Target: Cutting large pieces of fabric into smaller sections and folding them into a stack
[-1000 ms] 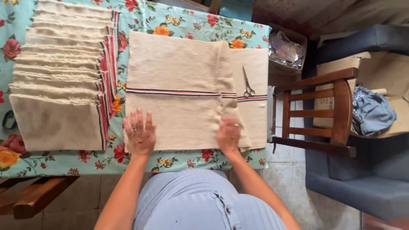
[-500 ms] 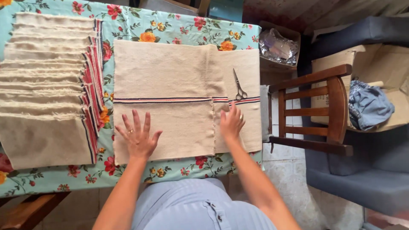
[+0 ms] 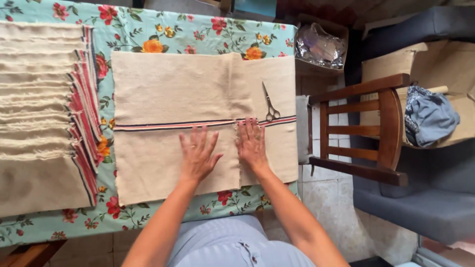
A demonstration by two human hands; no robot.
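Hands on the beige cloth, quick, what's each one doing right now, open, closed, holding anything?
Left hand: open, fingers spread, flat on the beige cloth, holding nothing.
Right hand: open, palm down at the cloth's frayed edge, holding nothing.

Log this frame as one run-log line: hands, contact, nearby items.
left hand: flat on beige cloth | right hand: flat at the cloth's edge | scissors: beyond right hand, untouched | cloth stack: left on floral table

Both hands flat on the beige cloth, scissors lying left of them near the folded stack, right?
Not quite. In the head view the scissors lie right of the hands, above the right hand, far from the folded stack. Both hands, left hand too, rest flat on the beige cloth.
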